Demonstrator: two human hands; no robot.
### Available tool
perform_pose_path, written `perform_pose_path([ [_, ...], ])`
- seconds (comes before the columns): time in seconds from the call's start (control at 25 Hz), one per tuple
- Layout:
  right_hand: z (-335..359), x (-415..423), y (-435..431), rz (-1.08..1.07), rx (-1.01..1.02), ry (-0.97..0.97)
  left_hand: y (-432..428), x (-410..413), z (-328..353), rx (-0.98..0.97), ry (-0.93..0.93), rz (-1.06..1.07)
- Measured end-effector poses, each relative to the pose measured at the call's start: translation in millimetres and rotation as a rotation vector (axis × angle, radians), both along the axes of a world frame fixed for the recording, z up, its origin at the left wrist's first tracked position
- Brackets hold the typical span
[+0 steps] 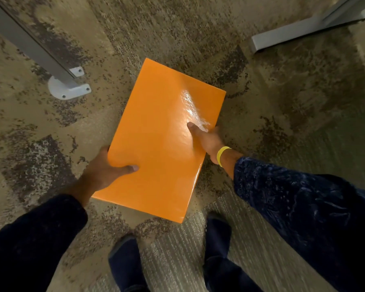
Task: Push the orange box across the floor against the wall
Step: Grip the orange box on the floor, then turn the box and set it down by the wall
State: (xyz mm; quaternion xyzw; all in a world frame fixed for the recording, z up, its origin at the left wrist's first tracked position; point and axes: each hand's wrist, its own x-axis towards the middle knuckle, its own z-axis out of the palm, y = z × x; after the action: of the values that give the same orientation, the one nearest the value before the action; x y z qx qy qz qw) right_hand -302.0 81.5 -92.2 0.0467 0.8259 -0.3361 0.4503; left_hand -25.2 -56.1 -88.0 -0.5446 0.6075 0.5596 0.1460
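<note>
Orange box [160,140] flat over mottled carpet [282,102], gripped at both long edges: left hand [105,169] clasping near-left edge, right hand [207,140] clasping right edge. Grey post [30,43] off box's far-left.

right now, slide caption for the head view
Both hands, left hand and right hand, grip the orange box over speckled carpet.

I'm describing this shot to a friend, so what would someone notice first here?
The glossy orange box in the middle of the mottled carpet stands out most. The left hand grips its near-left edge and the right hand, wearing a yellow wristband, grips its right edge. A grey post with a white base plate stands at upper left.
</note>
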Motion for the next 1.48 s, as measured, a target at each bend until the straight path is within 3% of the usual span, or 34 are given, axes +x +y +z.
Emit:
perform_pose_path([
  [0.16,-3.6,29.7,18.2,-0.126,-0.022,-0.005,-14.5,-22.9,-7.6,-0.025,0.087,-0.022],
  [0.32,-0.9,56.3,34.2,-0.105,-0.033,0.017,-11.9,-24.3,-3.5,-0.060,0.062,-0.044],
  [0.64,42.1,34.9,75.2,-0.197,-0.053,0.038,25.6,-53.4,27.1,-0.040,0.098,-0.044],
  [0.84,109.1,5.5,108.0,-0.343,-0.046,0.054,43.5,-105.1,88.2,0.016,0.227,-0.134],
  [1.0,126.1,-28.3,119.6,-0.471,-0.153,0.031,35.4,-165.1,116.8,0.002,0.209,-0.248],
  [1.16,105.3,-74.0,131.0,-0.536,-0.213,-0.021,38.7,-222.4,104.1,-0.005,0.196,-0.275],
  [1.28,84.5,-114.0,146.0,-0.448,-0.183,-0.094,58.8,-268.7,76.8,0.006,0.287,-0.232],
  [1.48,68.9,-171.1,158.1,-0.463,-0.114,-0.011,61.9,-333.6,49.3,0.100,0.290,-0.227],
])
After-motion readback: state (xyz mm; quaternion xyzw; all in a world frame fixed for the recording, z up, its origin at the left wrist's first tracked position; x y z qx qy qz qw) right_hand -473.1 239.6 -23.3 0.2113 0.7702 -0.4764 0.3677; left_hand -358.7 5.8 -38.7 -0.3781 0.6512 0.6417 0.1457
